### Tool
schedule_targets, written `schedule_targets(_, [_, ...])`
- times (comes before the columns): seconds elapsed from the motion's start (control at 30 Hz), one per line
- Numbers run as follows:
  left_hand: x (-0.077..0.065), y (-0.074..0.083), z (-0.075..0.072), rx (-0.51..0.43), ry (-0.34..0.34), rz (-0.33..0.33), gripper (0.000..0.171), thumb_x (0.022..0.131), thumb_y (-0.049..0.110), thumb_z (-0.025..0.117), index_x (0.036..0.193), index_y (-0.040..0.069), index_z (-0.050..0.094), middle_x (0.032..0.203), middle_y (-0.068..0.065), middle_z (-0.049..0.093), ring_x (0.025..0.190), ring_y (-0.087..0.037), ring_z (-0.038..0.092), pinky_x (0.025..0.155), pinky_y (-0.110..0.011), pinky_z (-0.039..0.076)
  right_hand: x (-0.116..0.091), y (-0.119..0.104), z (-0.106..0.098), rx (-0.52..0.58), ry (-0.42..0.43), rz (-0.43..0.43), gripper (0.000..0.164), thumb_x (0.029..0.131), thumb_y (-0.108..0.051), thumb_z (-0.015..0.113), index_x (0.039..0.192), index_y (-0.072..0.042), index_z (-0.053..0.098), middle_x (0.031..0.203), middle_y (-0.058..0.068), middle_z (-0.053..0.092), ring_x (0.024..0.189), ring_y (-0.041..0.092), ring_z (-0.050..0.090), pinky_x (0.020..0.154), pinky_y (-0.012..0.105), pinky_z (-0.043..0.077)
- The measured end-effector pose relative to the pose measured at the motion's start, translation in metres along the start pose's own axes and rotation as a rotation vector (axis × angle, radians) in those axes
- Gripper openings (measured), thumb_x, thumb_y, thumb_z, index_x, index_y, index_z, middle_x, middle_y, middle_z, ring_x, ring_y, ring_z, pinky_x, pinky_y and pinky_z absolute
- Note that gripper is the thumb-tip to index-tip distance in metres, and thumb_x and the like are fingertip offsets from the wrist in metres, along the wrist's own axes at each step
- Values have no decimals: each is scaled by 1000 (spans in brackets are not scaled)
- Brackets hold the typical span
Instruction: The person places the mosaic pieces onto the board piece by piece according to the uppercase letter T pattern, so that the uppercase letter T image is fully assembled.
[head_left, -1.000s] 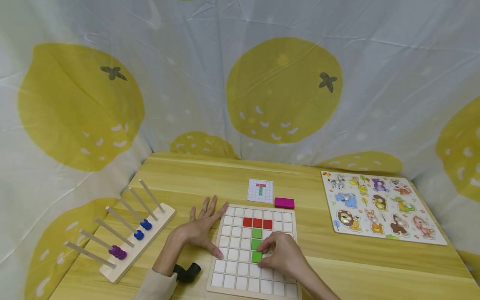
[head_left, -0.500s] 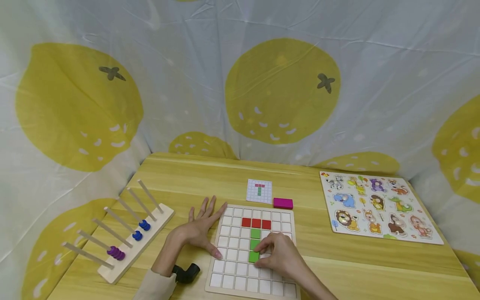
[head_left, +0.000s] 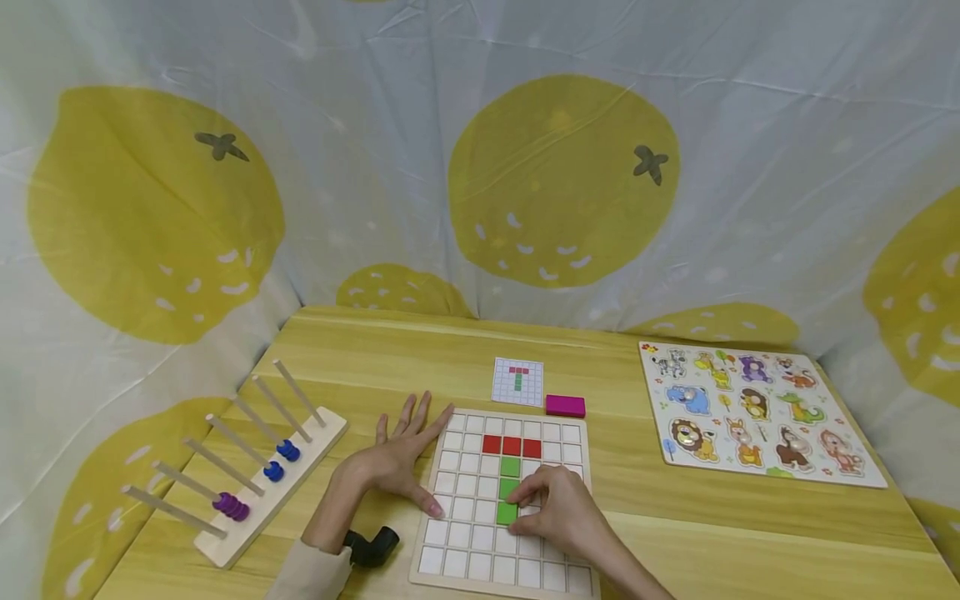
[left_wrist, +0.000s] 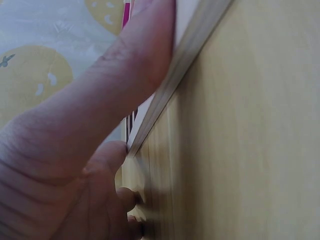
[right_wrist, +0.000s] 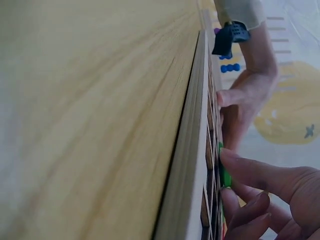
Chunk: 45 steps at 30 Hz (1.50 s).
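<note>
A wooden grid board (head_left: 456,563) with white squares lies in front of me in the head view. Three red tiles (head_left: 512,447) form a row in it, and a column of three green tiles runs down from the middle one. With thumb and fingers my right hand (head_left: 562,510) pinches the lowest green tile (head_left: 506,513), low at the board's surface; the right wrist view shows this green tile (right_wrist: 225,167) edge-on. My left hand (head_left: 393,462) is spread along the board's left side, its thumb (left_wrist: 130,60) resting over the edge and its other fingers reaching toward the far corner.
A pattern card (head_left: 517,382) with a red and green T and a magenta block (head_left: 566,406) lie beyond the board. On the left stands a peg rack (head_left: 273,500) with purple and blue beads. An animal puzzle (head_left: 765,417) lies right; patterned cloth (head_left: 375,183) hangs behind.
</note>
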<state>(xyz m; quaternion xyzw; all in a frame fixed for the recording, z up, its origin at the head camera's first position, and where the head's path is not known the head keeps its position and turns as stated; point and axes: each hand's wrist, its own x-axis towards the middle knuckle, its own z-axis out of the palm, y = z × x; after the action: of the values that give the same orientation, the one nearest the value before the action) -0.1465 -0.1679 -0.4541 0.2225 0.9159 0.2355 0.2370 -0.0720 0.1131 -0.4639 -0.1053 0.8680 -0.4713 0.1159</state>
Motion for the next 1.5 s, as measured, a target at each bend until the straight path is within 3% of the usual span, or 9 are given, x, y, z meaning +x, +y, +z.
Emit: schedule_targets(1.5, [-2, 1, -1, 12, 11, 3, 143, 63, 50, 96, 168, 17, 5, 170, -26, -18, 157, -48, -20, 118, -79, -12, 2, 5, -3, 53, -73, 0, 24, 71, -6, 92, 90, -16, 83, 80, 0, 65, 60, 4, 46, 53, 20, 39])
